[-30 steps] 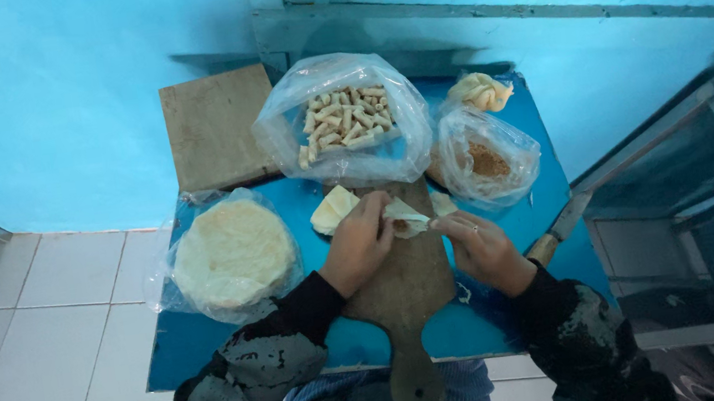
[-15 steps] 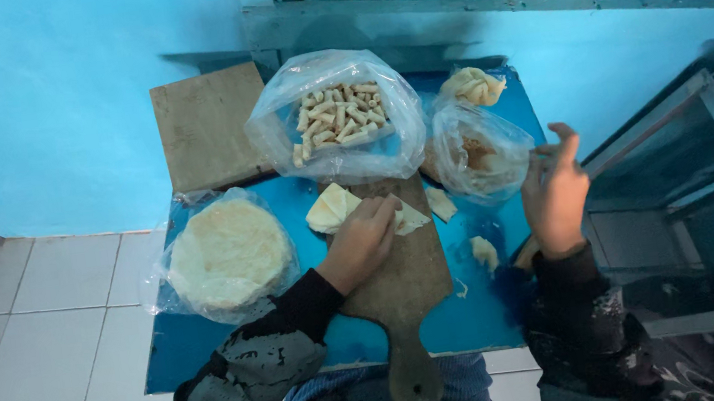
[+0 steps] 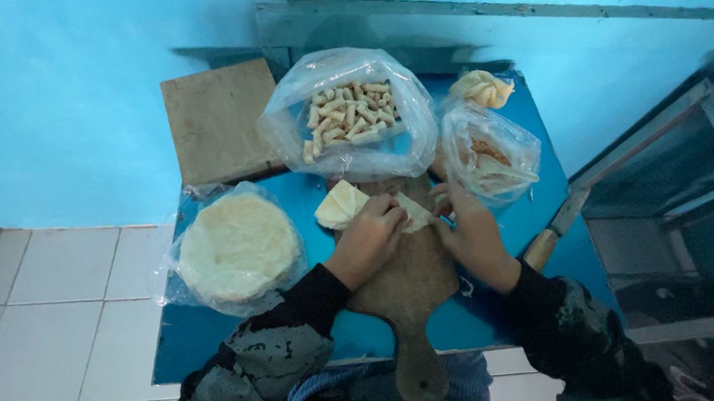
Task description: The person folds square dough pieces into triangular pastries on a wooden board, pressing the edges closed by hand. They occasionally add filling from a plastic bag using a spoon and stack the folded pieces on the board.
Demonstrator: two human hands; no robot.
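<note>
A wooden paddle board (image 3: pixel 410 290) lies on a small blue table (image 3: pixel 209 335). My left hand (image 3: pixel 369 240) and my right hand (image 3: pixel 470 232) meet over the board's far end, both with fingers on a pale triangular pastry sheet (image 3: pixel 415 212). Just left of the hands lies a folded stack of cut pastry pieces (image 3: pixel 339 205).
A round stack of pastry sheets in clear plastic (image 3: pixel 236 248) sits at the left. A plastic bag of small rolled pieces (image 3: pixel 348 114) and a bag of brown filling (image 3: pixel 489 155) stand behind the board. A square wooden board (image 3: pixel 221 122) leans at the wall. A knife handle (image 3: pixel 541 249) lies right.
My right hand, lifted off to the right half a second ago, has come back down to the pastry sheet on the board. My left hand stayed on the sheet.
</note>
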